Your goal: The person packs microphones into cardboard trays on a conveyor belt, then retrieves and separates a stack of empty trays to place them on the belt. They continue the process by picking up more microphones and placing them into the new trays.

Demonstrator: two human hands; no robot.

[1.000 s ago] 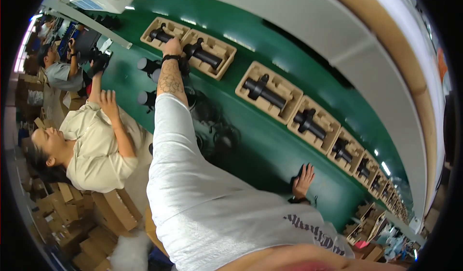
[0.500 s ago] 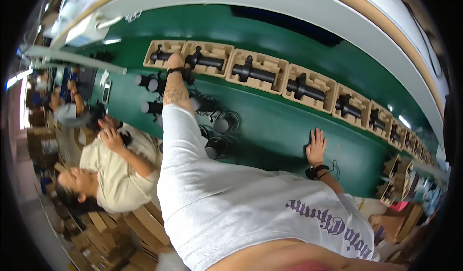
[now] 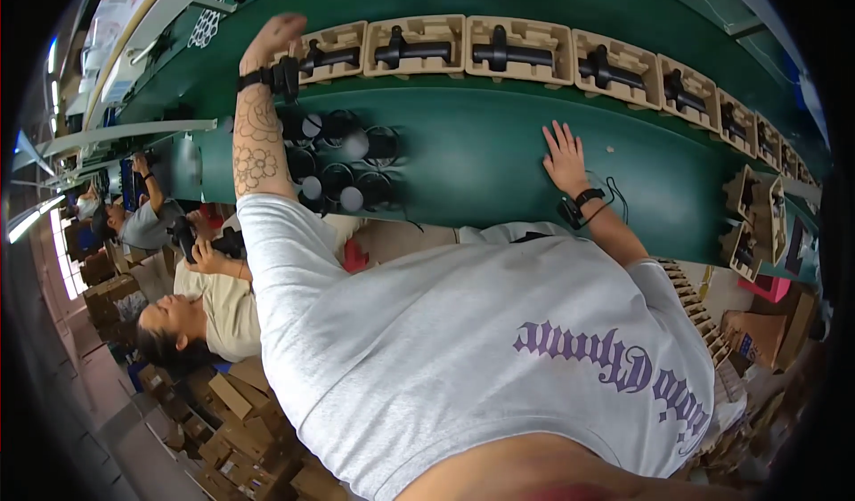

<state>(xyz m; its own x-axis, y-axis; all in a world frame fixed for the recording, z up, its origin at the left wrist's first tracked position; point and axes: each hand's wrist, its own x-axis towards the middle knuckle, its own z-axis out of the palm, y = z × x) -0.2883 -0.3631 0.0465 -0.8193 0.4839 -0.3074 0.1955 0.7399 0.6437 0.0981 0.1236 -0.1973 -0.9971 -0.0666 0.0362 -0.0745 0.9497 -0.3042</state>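
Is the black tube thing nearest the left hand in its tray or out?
In: the black tubular device lies inside the tan molded tray, its walls showing around it.

Purple blackletter-style lettering (image 3: 614, 367) on wearer's pale grey shirt (image 3: 419, 341), around 4 o'clock, one curved line, upside down in view. Cartons (image 3: 230, 396) between 7 and 8 o'clock: some small dark print, too small to read
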